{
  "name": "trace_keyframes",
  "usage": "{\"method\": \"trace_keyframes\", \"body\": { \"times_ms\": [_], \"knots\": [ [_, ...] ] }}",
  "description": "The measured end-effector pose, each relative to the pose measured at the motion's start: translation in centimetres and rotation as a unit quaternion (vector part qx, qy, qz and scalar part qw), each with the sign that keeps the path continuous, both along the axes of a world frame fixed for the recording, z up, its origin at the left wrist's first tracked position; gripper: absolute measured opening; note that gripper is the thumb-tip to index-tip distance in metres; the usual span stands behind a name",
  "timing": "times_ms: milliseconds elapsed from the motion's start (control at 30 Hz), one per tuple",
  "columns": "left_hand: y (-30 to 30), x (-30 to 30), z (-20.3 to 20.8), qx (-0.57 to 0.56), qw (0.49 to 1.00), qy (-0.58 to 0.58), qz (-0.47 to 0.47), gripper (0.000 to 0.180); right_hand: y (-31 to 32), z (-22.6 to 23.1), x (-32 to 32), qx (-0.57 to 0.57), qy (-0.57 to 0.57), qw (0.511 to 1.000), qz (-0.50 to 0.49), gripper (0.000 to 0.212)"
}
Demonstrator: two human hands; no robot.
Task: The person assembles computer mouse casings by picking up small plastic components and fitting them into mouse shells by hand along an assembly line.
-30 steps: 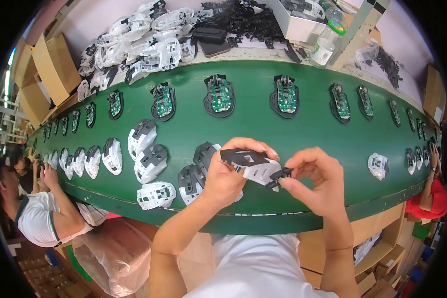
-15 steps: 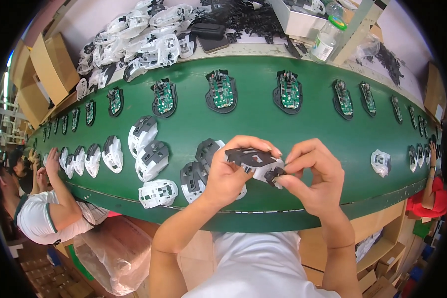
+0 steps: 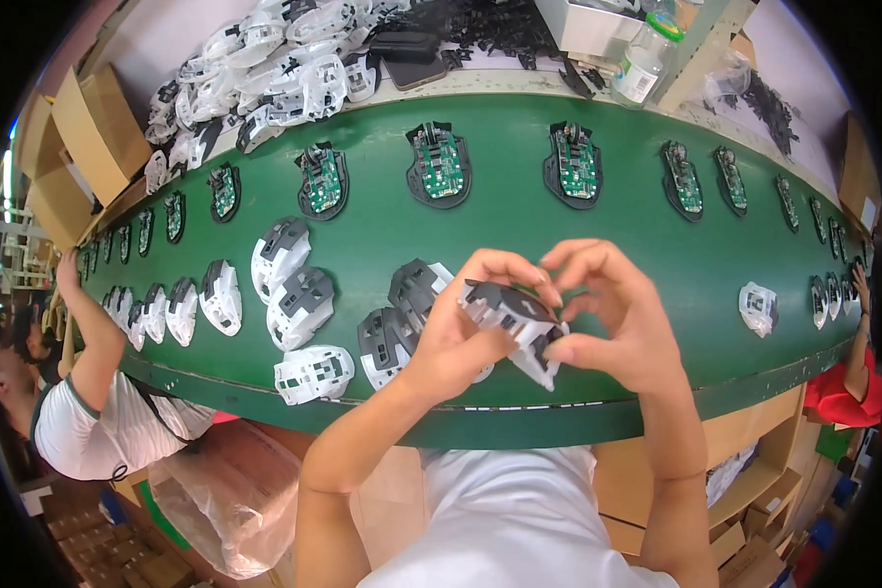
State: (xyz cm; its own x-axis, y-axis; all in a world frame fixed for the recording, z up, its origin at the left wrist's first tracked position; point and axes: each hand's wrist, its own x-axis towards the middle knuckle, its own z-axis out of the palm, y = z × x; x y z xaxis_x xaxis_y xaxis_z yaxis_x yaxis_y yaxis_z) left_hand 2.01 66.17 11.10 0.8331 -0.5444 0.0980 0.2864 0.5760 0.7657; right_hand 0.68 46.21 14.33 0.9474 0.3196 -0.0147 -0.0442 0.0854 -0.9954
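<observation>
A white and dark grey computer mouse shell [image 3: 514, 321] is held up over the green bench, tilted with its pointed end down. My left hand [image 3: 458, 328] is closed round its left side, thumb underneath and fingers over the top. My right hand [image 3: 622, 318] grips the shell's right end, its thumb at the edge and its curled fingers above. Any small part under those right fingertips is hidden. Just beyond my left hand lie more two-tone shells [image 3: 383, 343], partly covered by it. A plain white shell [image 3: 313, 374] and two-tone shells [image 3: 301, 306] rest further left.
Mouse bases with green circuit boards [image 3: 441, 167] stand in a row along the green bench [image 3: 500, 230]. Behind are a heap of white shells [image 3: 265, 78], a phone [image 3: 414, 74] and a glass jar [image 3: 647, 61]. A lone shell [image 3: 758, 309] lies right. Co-workers sit at both sides.
The shell has turned so its right end points down. My right hand has shifted up, with its fingers over the shell. The bases have slid slightly. The left co-worker's arm has reached out.
</observation>
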Motion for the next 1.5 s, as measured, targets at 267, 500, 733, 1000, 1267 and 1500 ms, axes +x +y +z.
{"method": "trace_keyframes", "body": {
  "times_ms": [267, 500, 733, 1000, 1267, 1500],
  "knots": [
    [-0.2, -0.9, 0.7, 0.02, 0.991, 0.022, 0.13, 0.05, 3.0, 0.6, -1.1, -0.017, -0.108, 0.992, 0.068, 0.063],
    [0.7, -0.2, 0.7, 0.306, 0.866, -0.284, 0.274, 0.075, 4.4, 1.1, -2.0, 0.07, 0.059, 0.996, 0.01, 0.062],
    [2.0, 0.5, 1.2, 0.15, 0.949, -0.256, 0.108, 0.07, 2.7, 1.7, -0.7, -0.033, -0.045, 0.998, 0.011, 0.064],
    [2.4, 0.4, 2.0, 0.176, 0.959, -0.206, 0.082, 0.069, 2.1, 2.5, -0.4, -0.061, 0.033, 0.996, 0.053, 0.067],
    [2.8, 0.8, 1.6, 0.147, 0.977, -0.156, 0.019, 0.082, 1.9, 2.2, -0.1, -0.049, 0.113, 0.989, 0.078, 0.064],
    [3.5, 0.9, 2.8, 0.161, 0.984, -0.073, -0.004, 0.091, 2.8, 2.2, -0.7, -0.074, 0.068, 0.993, 0.057, 0.062]
  ]
}}
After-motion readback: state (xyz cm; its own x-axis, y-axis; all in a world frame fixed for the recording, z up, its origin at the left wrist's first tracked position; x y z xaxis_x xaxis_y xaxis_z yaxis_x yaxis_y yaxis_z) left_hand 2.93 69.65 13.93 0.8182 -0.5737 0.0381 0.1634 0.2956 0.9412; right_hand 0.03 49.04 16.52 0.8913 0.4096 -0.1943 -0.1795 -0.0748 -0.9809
